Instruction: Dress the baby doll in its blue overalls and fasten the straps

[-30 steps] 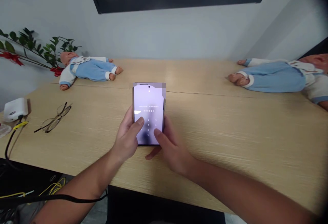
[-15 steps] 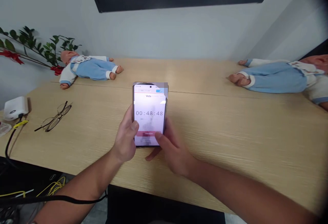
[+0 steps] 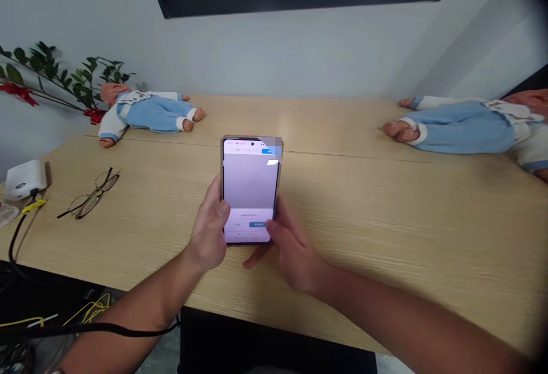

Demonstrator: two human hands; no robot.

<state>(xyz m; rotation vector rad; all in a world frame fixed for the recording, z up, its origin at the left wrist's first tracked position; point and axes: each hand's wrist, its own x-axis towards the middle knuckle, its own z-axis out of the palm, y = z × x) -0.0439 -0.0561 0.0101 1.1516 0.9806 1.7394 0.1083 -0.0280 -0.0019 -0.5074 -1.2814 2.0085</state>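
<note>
Phone point(image 3: 250, 188) pinched along its sides by left hand point(image 3: 208, 234) and right hand point(image 3: 298, 256); grip presumably lets thumbs point(image 3: 223, 209) reach its lower screen.

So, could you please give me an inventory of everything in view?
Phone: one, dark-edged, screen lit, over the table
Table: one, light wood, across the middle
Dolls: two, dressed blue and white, back left and far right
Eyeglasses: one pair, dark-framed, table left
Box: one, white, table's left edge
Yellow band: one, yellow, beside box
Cables: several, black and yellow, lower left
Plant: one, green, back left
Bows: two, red, by plant
Window: one, black-framed, top
Wall: pale grey, behind table
Left hand: one, bare, phone's left side
Right hand: one, bare, phone's lower right
</note>
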